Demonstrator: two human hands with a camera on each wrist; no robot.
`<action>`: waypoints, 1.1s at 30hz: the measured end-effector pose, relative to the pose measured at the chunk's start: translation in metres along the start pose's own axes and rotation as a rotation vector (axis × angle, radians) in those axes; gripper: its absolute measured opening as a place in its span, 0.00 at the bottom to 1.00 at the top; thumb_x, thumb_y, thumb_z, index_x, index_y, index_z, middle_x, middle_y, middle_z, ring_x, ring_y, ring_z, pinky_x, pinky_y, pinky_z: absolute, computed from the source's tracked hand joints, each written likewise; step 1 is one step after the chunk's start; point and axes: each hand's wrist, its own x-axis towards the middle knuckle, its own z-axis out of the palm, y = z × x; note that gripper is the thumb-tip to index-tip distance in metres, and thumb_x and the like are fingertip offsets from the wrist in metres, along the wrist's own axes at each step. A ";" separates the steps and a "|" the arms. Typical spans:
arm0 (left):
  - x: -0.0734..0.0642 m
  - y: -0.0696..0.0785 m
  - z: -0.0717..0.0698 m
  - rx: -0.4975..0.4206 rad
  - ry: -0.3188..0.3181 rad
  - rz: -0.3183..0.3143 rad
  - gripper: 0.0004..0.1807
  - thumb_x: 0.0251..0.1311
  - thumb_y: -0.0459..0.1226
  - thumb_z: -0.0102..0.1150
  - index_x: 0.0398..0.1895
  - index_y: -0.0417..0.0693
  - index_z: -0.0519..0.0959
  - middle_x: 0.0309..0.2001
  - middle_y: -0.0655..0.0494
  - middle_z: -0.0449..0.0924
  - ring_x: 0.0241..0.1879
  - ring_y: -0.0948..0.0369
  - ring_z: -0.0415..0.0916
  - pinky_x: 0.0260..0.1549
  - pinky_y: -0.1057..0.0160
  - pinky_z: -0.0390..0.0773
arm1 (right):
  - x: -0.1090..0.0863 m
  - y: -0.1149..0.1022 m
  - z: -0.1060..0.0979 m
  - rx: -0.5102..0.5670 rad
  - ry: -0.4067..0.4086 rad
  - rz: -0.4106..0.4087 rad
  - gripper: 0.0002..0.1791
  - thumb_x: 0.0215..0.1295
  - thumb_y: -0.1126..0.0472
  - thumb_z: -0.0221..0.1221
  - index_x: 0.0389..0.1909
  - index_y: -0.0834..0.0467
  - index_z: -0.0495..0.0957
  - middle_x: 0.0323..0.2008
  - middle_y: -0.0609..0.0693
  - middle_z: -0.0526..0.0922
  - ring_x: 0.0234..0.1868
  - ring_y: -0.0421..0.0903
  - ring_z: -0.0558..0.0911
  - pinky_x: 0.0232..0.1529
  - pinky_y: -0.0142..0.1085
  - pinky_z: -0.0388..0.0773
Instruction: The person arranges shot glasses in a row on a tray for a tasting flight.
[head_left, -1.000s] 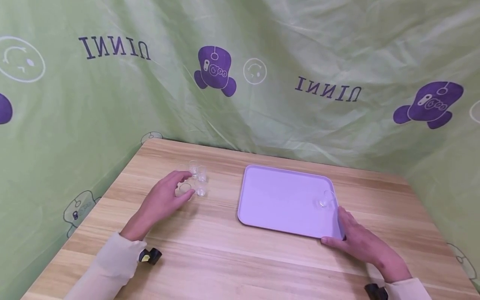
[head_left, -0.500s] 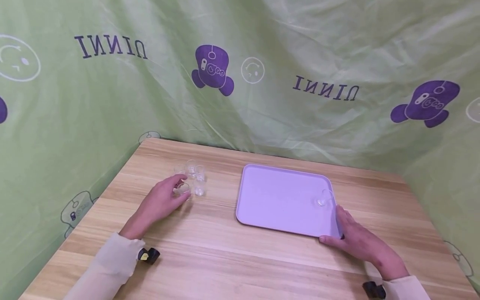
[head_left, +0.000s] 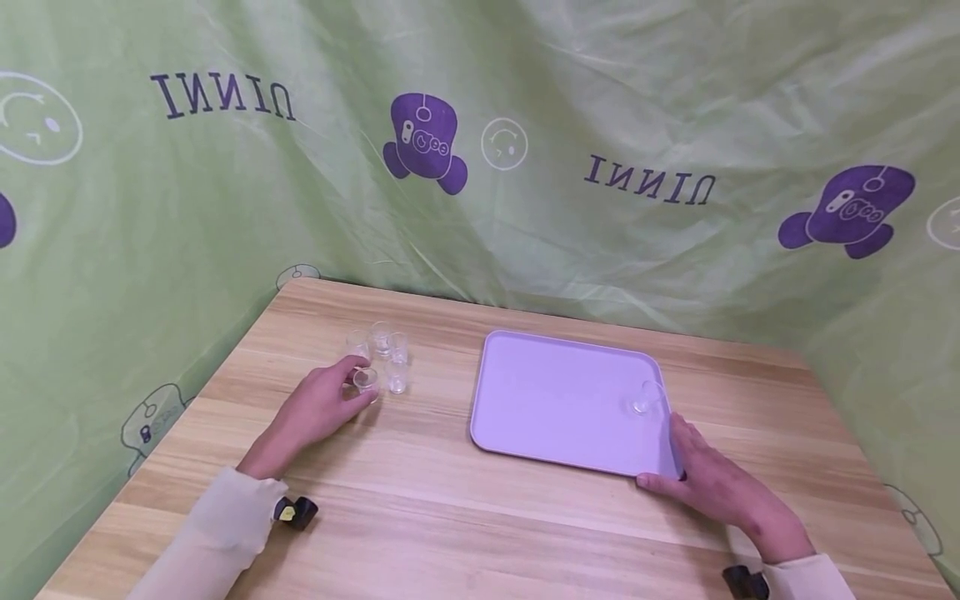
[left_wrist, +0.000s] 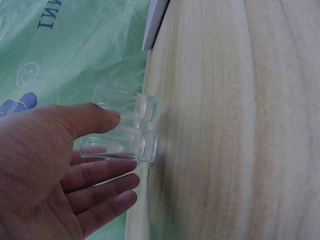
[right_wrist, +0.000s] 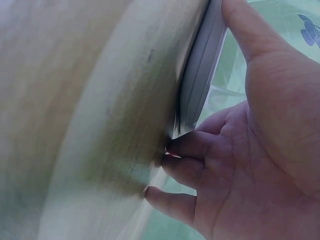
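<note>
Left hand (head_left: 318, 404) is well left of the tray (head_left: 558, 400). My thumb and forefinger are bent round a clear glass (head_left: 366, 381), gap about as wide as the glass; other fingers loose, nearly straight. That glass is upright, mouth up, long axis vertical; can't tell if its base is off the table (head_left: 465, 525).

Four other glasses (head_left: 382, 340) bunch close behind and beside it, also left of the tray, all upright, mouths up.

Tray: purple, flat on the table, long axis running left to right, right end slightly nearer me. On it, near its right edge, one clear tumbler (head_left: 642, 402), mouth up, looks upright.

Right hand (head_left: 716, 479) is at the tray's near right corner, fingers spread: I have my thumb against the near edge and forefinger at the right edge, touching the corner only. Right wrist view: remaining fingers slightly bent, tips down at the table.

Behind the tray, green curtain (head_left: 525, 250), purple prints.
</note>
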 end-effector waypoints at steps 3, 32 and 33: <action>0.001 0.000 0.000 0.003 -0.005 0.002 0.25 0.66 0.41 0.68 0.60 0.36 0.75 0.44 0.44 0.86 0.47 0.43 0.83 0.50 0.40 0.79 | -0.001 0.000 0.000 0.000 -0.003 0.007 0.68 0.64 0.33 0.65 0.77 0.77 0.36 0.74 0.81 0.45 0.72 0.80 0.50 0.67 0.71 0.54; -0.001 0.004 -0.009 -0.004 0.011 0.017 0.13 0.65 0.41 0.70 0.46 0.43 0.82 0.32 0.60 0.85 0.34 0.59 0.83 0.37 0.52 0.83 | -0.001 0.000 0.000 0.013 0.016 -0.012 0.67 0.64 0.35 0.66 0.76 0.78 0.38 0.73 0.82 0.45 0.71 0.81 0.50 0.67 0.72 0.53; -0.001 0.005 -0.010 -0.005 0.016 0.019 0.14 0.65 0.41 0.70 0.47 0.43 0.82 0.32 0.60 0.85 0.33 0.60 0.82 0.37 0.52 0.83 | -0.001 0.000 0.000 0.015 0.019 -0.015 0.67 0.64 0.35 0.66 0.76 0.78 0.38 0.73 0.82 0.45 0.71 0.81 0.50 0.66 0.72 0.53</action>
